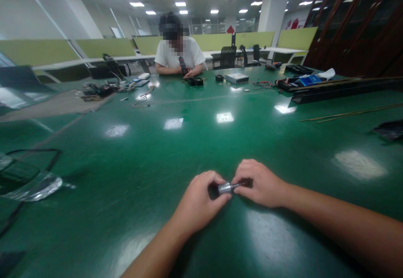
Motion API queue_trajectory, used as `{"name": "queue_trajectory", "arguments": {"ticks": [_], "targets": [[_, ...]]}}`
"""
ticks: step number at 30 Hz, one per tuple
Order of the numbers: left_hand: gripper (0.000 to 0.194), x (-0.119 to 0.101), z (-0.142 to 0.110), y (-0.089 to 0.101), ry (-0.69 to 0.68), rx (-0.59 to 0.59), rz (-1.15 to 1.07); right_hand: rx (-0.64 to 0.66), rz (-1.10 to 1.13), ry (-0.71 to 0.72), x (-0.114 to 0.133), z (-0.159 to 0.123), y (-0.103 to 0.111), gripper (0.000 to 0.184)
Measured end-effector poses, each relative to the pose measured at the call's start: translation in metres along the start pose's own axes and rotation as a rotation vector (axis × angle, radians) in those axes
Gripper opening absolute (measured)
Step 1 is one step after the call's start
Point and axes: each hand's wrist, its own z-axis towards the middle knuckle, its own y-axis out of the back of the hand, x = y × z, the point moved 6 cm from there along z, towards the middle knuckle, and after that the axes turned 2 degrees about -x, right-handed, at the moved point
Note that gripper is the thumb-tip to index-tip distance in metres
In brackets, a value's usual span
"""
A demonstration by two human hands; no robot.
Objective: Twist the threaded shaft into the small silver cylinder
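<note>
"One shiny, see-through object [34, 181] opened the scene at your far left, well apart from your hands. Beyond it?"

"A heap of parts [100, 91], then a co-worker [179, 55] across the green tabletop [141, 152], holding a dark tool [183, 64]. Any lettering there?"

"None you could have read. Now, your left hand [201, 198]! Thumb and forefinger pinched a metal cylinder [224, 188], low over the tabletop and just right of the middle; the other fingers curled out of sight."

"And that grip left its right end free, probably so your other hand could get at it."

"Exactly! Your right hand [261, 181] came in from that side, thumb and forefinger pinching a slim shaft [236, 184] in line with the cylinder. Holding both low looked like a way to keep them steady."

"Joined, or merely meeting?"

"You couldn't tell. Farther right lay a blue packet [310, 79], its print too small to read, then thin rods [355, 113], and a black item [390, 130] at the edge. No brand showed legibly anywhere."
</note>
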Motion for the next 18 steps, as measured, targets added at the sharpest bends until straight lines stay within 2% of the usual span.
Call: {"name": "queue_trajectory", "arguments": {"ticks": [18], "targets": [[0.017, 0.0019, -0.0004, -0.0008, 0.025, 0.021, 0.007, 0.026, -0.009, 0.015, 0.0004, 0.0001, 0.0001, 0.007]]}}
